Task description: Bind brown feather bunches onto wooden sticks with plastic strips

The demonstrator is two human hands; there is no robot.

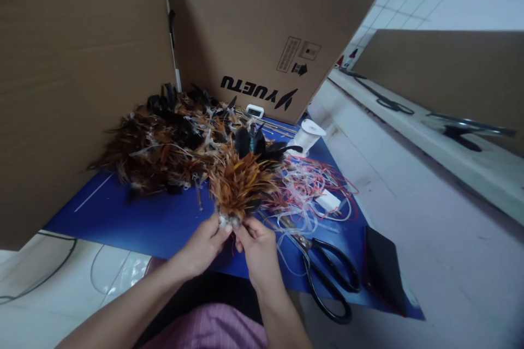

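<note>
A bundle of orange-brown feathers (241, 182) with a few black ones fans out away from me over the table. My left hand (208, 242) pinches its pale, fluffy base from the left. On the other side of that base, my right hand (257, 240) has its fingers closed on it too. A thin red strand hangs just below, between the hands. Behind and to the left lies a large heap of brown and black feathers (151, 147). Close to my right hand, scissors with black handles (333, 270) lie partly under clear strands.
A tangle of red and white strings (307, 185) lies right of the feathers, near a white spool (309, 133). A dark folded case (385, 267) stands at the blue table's (151, 223) right edge. Cardboard panels (254, 27) wall the back and left. A small white display (254, 111) sits behind.
</note>
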